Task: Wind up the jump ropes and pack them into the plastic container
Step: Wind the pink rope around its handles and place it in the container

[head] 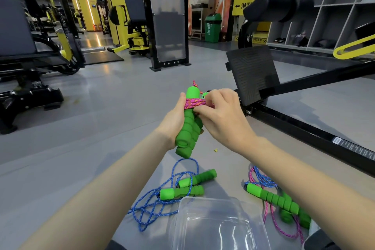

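My left hand (176, 116) grips a pair of green foam jump-rope handles (188, 128) held together upright above the floor. A pink cord (193, 104) is wound around their upper part. My right hand (221, 115) pinches that pink cord at the wraps. On the floor below lies a blue-corded jump rope (154, 205) with green handles (194, 183), loose and tangled. To the right lies another rope with green handles (282, 203) and pink cord (278, 223). A clear plastic container (215, 225) sits at the bottom centre, nothing visible inside it.
A black gym machine frame with a ribbed footplate (251, 75) runs along the right side, close to my right hand. More yellow and black machines (40, 53) stand at the left. The grey floor (113, 107) stretches ahead. A green bin (212, 27) stands at the back.
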Demonstrator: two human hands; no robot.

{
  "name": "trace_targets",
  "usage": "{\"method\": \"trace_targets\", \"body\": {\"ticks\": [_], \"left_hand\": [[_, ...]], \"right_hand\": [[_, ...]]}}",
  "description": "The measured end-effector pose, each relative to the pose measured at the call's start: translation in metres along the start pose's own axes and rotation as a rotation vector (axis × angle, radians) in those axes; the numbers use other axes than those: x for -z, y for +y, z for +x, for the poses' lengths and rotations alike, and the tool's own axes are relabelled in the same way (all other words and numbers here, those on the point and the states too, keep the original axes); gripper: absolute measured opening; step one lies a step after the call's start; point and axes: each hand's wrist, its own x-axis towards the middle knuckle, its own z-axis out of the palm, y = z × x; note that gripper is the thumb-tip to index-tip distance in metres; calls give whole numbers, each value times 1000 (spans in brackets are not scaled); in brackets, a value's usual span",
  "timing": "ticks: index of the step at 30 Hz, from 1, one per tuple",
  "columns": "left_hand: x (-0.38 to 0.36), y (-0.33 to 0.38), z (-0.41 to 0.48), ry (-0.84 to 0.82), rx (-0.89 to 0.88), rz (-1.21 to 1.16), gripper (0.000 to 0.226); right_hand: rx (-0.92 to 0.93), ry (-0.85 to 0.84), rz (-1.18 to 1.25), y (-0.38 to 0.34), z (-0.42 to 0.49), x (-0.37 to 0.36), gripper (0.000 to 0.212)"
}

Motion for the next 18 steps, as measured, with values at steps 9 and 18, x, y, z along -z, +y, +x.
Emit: {"method": "trace_targets", "body": {"ticks": [9,18], "left_hand": [[4,-1,2,36,-5,-103,48],[-5,-13,7,-90,-51,-301,43]], "right_hand": [[132,-333,288,-2,-11,1,13],[-1170,-637,1183,-18,-10,2,80]]}}
